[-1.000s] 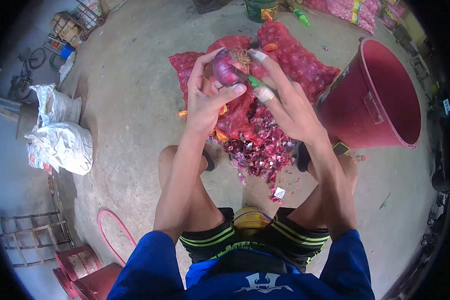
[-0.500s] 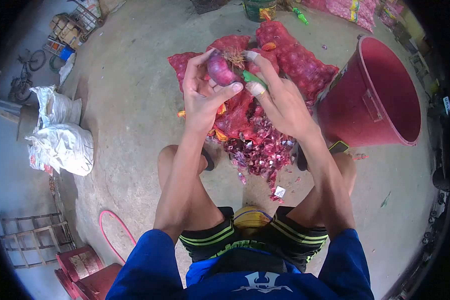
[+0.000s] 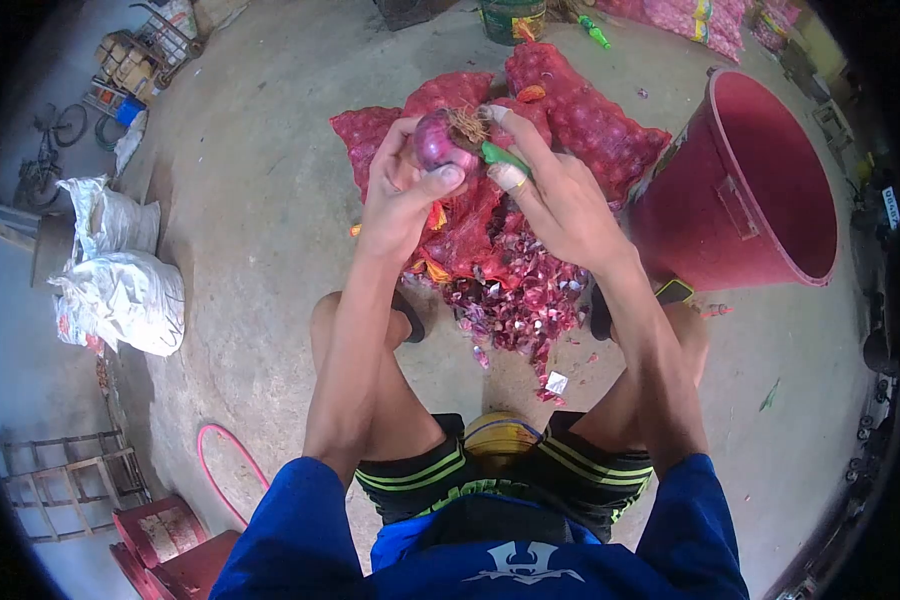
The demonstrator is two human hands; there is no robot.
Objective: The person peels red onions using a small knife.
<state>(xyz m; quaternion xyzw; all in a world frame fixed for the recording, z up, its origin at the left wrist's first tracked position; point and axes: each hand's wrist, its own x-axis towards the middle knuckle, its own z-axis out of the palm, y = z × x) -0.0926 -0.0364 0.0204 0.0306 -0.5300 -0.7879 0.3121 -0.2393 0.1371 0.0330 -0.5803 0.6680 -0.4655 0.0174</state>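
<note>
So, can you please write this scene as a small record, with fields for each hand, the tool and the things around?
left hand: grips a red onion, roots up
right hand: holds a green-handled tool at the onion; fingers taped
blade: not visible
below the hands: red mesh sacks of onions, a pile of peels
right side: red bucket, tipped
left side: white bags
ground: concrete floor

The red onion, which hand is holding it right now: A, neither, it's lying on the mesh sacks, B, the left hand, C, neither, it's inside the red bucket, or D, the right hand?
B: the left hand wraps its fingers and thumb around the red onion, while the right hand holds a green-handled knife against it, above the red mesh sacks.
</note>
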